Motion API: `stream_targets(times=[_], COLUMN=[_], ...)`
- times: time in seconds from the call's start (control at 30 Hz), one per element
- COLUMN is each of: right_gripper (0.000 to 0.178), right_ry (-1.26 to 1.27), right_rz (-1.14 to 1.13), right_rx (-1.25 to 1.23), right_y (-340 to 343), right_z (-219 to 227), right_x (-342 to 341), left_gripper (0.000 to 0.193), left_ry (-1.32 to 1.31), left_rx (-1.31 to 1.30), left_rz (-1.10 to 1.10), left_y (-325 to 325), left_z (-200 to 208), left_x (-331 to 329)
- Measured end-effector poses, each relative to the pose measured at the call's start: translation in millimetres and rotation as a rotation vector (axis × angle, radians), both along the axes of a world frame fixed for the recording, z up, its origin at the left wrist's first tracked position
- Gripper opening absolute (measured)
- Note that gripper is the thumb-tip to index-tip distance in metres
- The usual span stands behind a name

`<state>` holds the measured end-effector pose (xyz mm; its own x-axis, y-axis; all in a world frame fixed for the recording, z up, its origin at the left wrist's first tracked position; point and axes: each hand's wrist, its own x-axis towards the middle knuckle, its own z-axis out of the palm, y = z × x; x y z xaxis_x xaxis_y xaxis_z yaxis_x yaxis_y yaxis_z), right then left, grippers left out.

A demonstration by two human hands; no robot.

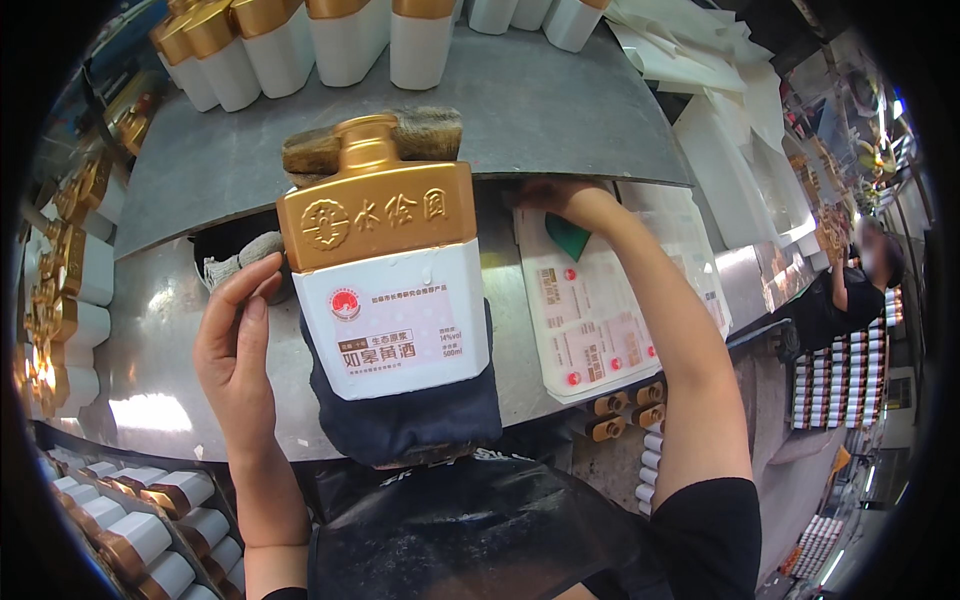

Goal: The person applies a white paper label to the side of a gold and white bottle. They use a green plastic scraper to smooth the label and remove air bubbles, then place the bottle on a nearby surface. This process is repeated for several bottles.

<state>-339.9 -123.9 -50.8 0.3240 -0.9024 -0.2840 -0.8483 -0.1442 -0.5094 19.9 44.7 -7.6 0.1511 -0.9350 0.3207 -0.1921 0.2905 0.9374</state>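
Observation:
A flat bottle [390, 260] with a gold shoulder and neck and a white body lies in front of me, its label side up. A dark cloth pad [400, 425] is under it, and a worn brown roll [428, 134] lies behind its neck. Left of the bottle, my left hand [238, 340] has its thumb and forefinger apart beside a grey cloth [240, 262]. On the right, my right hand [560, 203] reaches over printed label sheets [600, 325], its fingertips in shadow by the raised shelf's edge. A green scraper-like piece [567, 238] shows beneath it; whether I grip it is hidden.
Several gold-and-white bottles [265, 50] stand on the raised metal shelf [530, 105] ahead. More bottles [85, 320] line the left side, and others sit in crates [150, 530] low left. White paper sheets [735, 150] lie far right. Another person [845, 300] works beyond.

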Motion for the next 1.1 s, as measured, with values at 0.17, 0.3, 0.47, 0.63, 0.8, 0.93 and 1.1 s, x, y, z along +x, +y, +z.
stream_targets(times=[0.17, 0.3, 0.47, 0.63, 0.8, 0.93, 1.1], right_gripper=[0.018, 0.016, 0.029, 0.036, 0.035, 0.035, 0.03], right_ry=[0.013, -0.748, -0.819, -0.754, -0.752, -0.753, -0.665], right_rz=[-0.136, -0.267, -0.058, 0.046, 0.01, 0.005, 0.018], right_rx=[-0.536, -0.101, 0.104, 0.383, 0.435, 0.453, 0.406], right_y=[55.8, 97.2, 96.6, 65.4, 61.3, 57.9, 50.6], right_z=[6.7, 106.2, 170.2, 170.2, 164.1, 160.7, 166.8], right_x=[15.7, 63.3, 131.4, 128.6, 121.5, 117.3, 112.9], left_gripper=[0.029, 0.029, 0.028, 0.032, 0.028, 0.025, 0.024], left_ry=[0.042, 0.015, -0.219, -0.446, -0.554, -0.523, -0.466], left_rx=[-0.017, -0.009, -0.151, -0.163, -0.221, -0.12, -0.1], left_rz=[-0.038, -0.044, -0.105, -0.201, -0.286, -0.426, -0.545], left_y=[-12.0, -27.3, -55.1, -80.1, -103.8, -117.6, -128.8], left_z=[3.5, 25.9, 51.4, 60.9, 64.0, 69.9, 75.5], left_x=[-1.4, -7.3, -14.8, -5.4, -2.6, -1.9, -1.9])
